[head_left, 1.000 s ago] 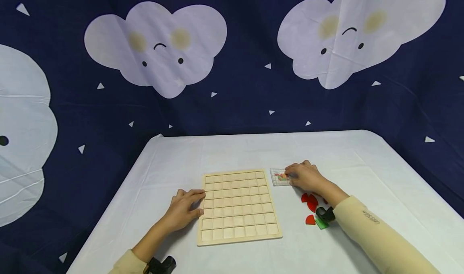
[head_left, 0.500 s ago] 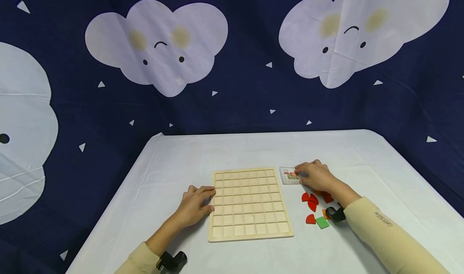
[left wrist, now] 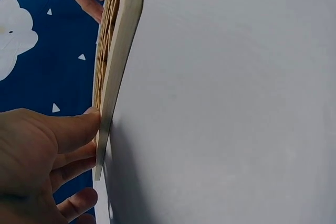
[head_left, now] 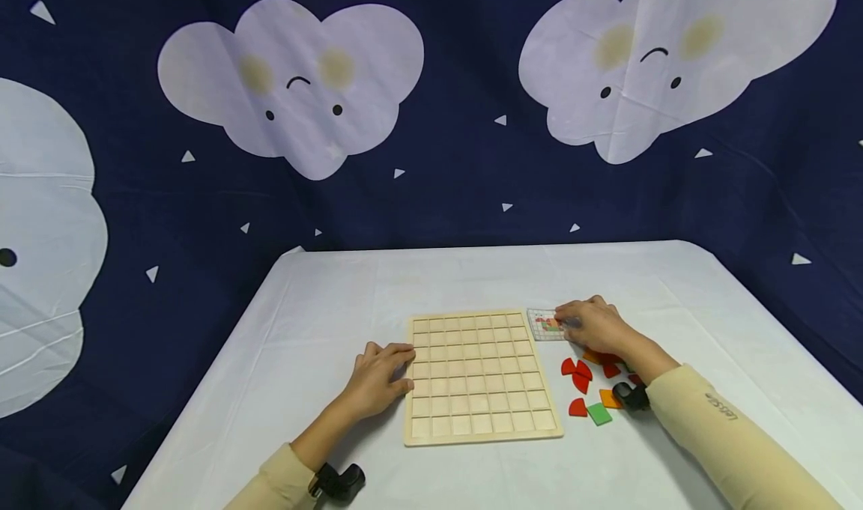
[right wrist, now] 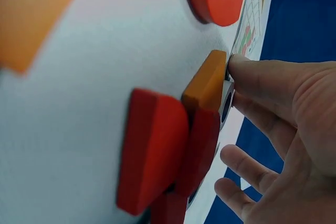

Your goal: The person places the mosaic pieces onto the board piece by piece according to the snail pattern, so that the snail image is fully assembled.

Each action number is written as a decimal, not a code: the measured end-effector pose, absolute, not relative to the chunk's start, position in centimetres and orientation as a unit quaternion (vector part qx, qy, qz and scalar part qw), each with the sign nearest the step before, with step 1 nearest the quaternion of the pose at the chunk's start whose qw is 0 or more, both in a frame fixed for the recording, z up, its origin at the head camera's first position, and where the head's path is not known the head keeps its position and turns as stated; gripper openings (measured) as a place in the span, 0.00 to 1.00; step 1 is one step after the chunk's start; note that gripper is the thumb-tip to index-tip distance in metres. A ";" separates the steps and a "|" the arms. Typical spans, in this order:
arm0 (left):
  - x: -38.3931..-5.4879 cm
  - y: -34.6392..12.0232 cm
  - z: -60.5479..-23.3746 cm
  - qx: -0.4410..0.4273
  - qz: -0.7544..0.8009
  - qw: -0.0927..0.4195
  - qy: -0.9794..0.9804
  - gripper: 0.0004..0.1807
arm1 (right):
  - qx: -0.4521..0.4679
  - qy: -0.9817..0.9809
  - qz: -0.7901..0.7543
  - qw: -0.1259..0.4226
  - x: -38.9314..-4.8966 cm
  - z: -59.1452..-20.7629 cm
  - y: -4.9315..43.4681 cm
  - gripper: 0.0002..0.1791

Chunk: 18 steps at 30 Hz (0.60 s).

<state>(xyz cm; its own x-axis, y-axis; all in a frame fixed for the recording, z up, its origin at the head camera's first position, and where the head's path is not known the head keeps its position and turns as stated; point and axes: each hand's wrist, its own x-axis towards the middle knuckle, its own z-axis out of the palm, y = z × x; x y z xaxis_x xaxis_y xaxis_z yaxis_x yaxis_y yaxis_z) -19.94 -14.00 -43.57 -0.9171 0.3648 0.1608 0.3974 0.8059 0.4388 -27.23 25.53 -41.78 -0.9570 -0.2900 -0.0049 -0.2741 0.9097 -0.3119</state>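
A square wooden grid board [head_left: 479, 375] lies flat on the white table. My left hand [head_left: 377, 381] touches its left edge with spread thumb and fingers; in the left wrist view the thumb and fingertips rest against the rim. To the right of the board's far corner lies a small pattern card [head_left: 544, 326], printed with a grid and coloured shapes. My right hand [head_left: 595, 326] pinches the card's right end between thumb and finger, which hides that end. Below the right hand lie several red pieces [head_left: 580, 383], orange pieces [head_left: 610, 398] and a green square [head_left: 598, 414].
In the right wrist view, a red block [right wrist: 152, 148] and an orange block [right wrist: 207, 82] lie close to the fingers. The white tablecloth [head_left: 377, 278] reaches back to a dark blue curtain [head_left: 458, 195] with printed clouds. Part of the pile is hidden under the right forearm.
The board has slid to the right with my left hand against its edge. The card and my right hand have also moved right, uncovering more orange and red pieces.
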 end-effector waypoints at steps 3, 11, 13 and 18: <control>-20.0 -13.8 -43.5 -0.199 -0.239 0.032 -0.950 0.27 | -0.143 0.977 -0.155 0.028 -27.2 -41.8 25.6 0.19; -20.1 -13.7 -43.6 -0.190 -0.248 0.031 -0.949 0.26 | -0.143 0.977 -0.158 0.025 -27.3 -41.9 25.7 0.19; -20.1 -13.8 -43.7 -0.187 -0.252 0.030 -0.949 0.26 | -0.144 0.976 -0.160 0.024 -27.2 -41.9 25.7 0.19; -20.1 -13.8 -43.7 -0.184 -0.268 0.026 -0.945 0.26 | -0.138 0.974 -0.176 0.028 -27.1 -41.6 25.7 0.20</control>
<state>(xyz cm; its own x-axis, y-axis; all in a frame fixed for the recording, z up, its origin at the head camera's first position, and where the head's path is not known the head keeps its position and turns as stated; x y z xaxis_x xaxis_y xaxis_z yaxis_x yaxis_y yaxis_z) -20.11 -13.77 -43.73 -0.9307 0.3344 0.1481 0.3623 0.7880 0.4977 -27.08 25.74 -41.61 -0.9602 -0.2792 -0.0051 -0.2598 0.8999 -0.3503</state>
